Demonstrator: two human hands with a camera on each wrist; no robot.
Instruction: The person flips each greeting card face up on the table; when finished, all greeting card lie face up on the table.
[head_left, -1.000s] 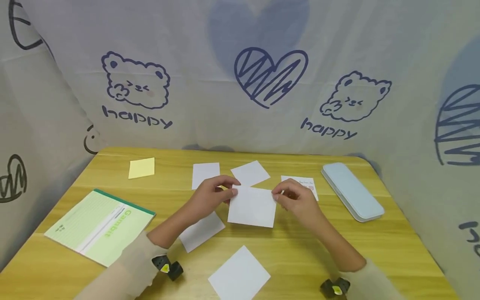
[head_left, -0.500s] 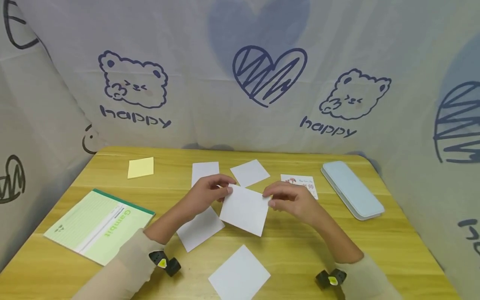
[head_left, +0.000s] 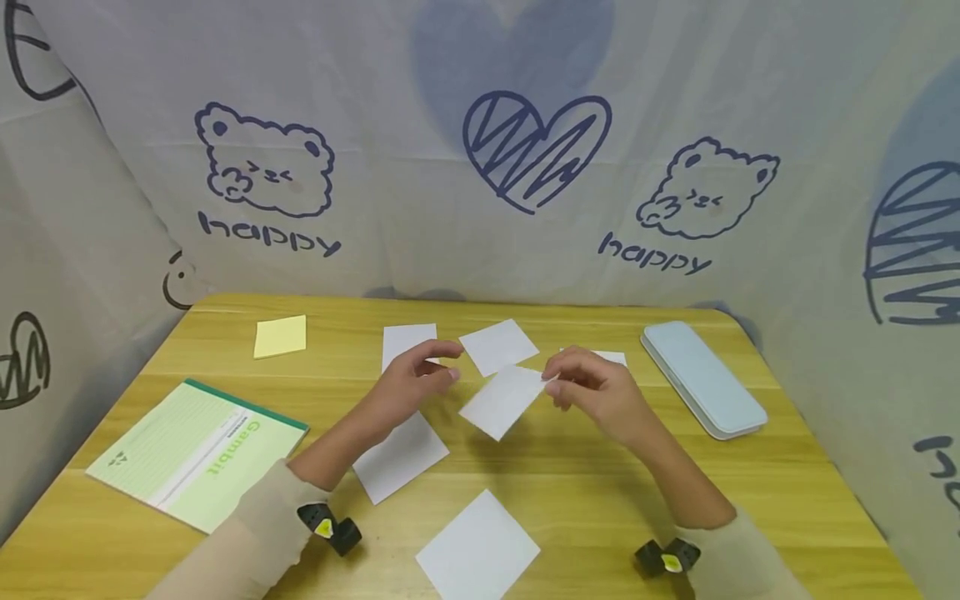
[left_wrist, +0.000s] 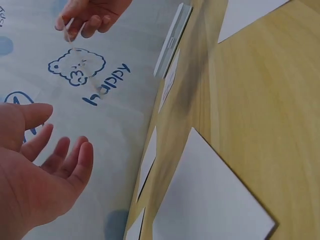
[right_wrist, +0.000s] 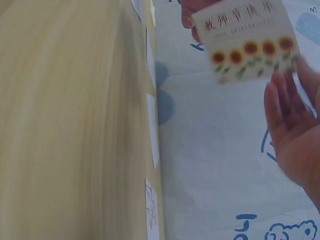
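Card (head_left: 504,400) in the air above the middle of the worktop (head_left: 750,483) is now held by the right hand (head_left: 600,398) alone. Half a second ago both hands held it by its two sides; now the left hand (head_left: 411,385) has let go and stands a little apart from the card, its fingers relaxed and spread, holding nothing. The left wrist view shows the same: an open palm (left_wrist: 35,170) with no paper in it. The right hand pinches the right edge of the card between thumb and fingertips, and the card has tilted, so it looks narrower than before. In the right wrist view its under face (right_wrist: 247,42) shows printed sunflowers and some writing, while the face toward the head camera is plain white.

My judgement is that the card is being turned over or passed to one hand, and the move is in its middle.

Other white cards lie on the worktop: two (head_left: 408,342) (head_left: 498,344) toward the far edge, one (head_left: 401,457) under the left forearm, one (head_left: 480,552) at the near edge. A yellow note (head_left: 281,336) lies near the far left corner, a green notebook (head_left: 197,450) at the left edge, and a pale blue case (head_left: 701,379) at the right edge.
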